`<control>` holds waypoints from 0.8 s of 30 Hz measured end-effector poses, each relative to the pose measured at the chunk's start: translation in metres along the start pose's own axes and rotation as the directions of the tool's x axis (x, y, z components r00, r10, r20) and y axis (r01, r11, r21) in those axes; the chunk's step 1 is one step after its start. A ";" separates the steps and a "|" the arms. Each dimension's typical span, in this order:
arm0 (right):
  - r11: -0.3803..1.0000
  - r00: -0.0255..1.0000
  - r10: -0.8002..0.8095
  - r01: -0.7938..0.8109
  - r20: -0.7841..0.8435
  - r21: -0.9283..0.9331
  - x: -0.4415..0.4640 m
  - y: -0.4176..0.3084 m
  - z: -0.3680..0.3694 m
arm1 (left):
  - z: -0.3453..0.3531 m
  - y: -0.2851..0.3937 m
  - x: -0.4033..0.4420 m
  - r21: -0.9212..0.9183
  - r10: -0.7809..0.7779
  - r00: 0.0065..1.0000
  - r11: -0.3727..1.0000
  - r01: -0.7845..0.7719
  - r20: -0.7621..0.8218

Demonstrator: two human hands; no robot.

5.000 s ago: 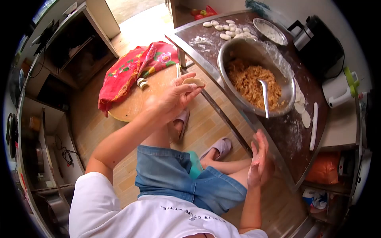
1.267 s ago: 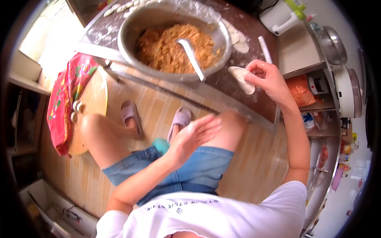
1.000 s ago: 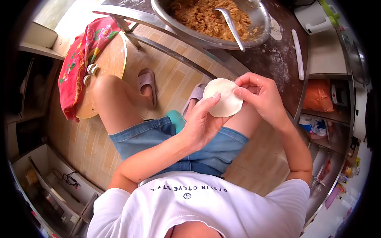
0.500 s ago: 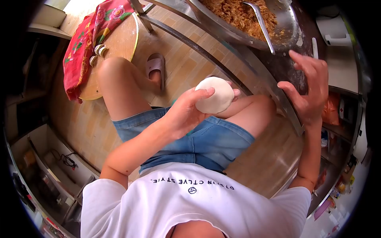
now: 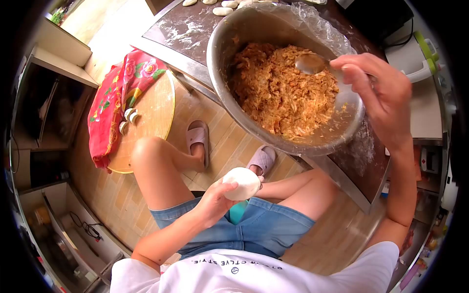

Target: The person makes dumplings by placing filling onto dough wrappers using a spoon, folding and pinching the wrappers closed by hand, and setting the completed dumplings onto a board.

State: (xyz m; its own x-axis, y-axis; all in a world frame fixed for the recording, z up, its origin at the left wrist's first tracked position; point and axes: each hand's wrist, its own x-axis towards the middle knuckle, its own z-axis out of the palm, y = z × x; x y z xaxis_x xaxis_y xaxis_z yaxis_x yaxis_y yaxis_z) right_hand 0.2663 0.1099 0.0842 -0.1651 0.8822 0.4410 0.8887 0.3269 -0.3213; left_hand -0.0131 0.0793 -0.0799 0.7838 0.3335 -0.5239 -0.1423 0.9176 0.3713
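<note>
A round white dough wrapper (image 5: pixel 243 183) lies in my left hand (image 5: pixel 213 200), with the thumb over its edge and the fingers beneath it, above my lap. My right hand (image 5: pixel 378 93) is closed on the handle of a metal spoon (image 5: pixel 310 63) at the right side of the large metal bowl (image 5: pixel 222 80). The spoon's head rests on the orange-brown shredded filling (image 5: pixel 283 93) in the bowl. Clear plastic film (image 5: pixel 325 29) hangs on the bowl's far rim.
The bowl stands on a floured dark table (image 5: pixel 188 31) with finished dumplings (image 5: pixel 223 11) at its far edge. A low round board (image 5: pixel 154 112) at the left carries a red flowered cloth (image 5: pixel 110 112) and small dough pieces (image 5: pixel 131 115). A white and green appliance (image 5: pixel 422 61) is at the right.
My right hand has moved from open in the air to the spoon and taken hold of it. The view has shifted, showing more of the bowl. My left hand still holds the wrapper.
</note>
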 end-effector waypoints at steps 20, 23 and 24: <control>0.930 0.943 -0.332 0.325 0.012 0.173 0.012 -0.013 0.063 | 0.004 0.004 -0.012 0.317 0.138 0.990 0.939 -0.134 0.010; 0.938 0.943 -0.293 0.253 0.155 0.235 -0.002 -0.021 0.044 | 0.002 0.017 -0.023 0.301 0.041 0.999 0.953 -0.040 0.002; 0.940 0.940 -0.282 0.230 0.194 0.252 -0.003 -0.024 0.034 | 0.002 0.019 -0.024 0.300 0.003 1.000 0.954 -0.003 0.000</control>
State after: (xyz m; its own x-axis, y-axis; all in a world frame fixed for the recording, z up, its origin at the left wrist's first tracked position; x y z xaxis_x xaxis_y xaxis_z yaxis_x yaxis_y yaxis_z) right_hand 0.2311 0.1115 0.0617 -0.4885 0.8026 0.3424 0.6896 0.5955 -0.4120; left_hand -0.0335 0.0885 -0.0581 0.7830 0.3368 -0.5230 0.0429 0.8095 0.5856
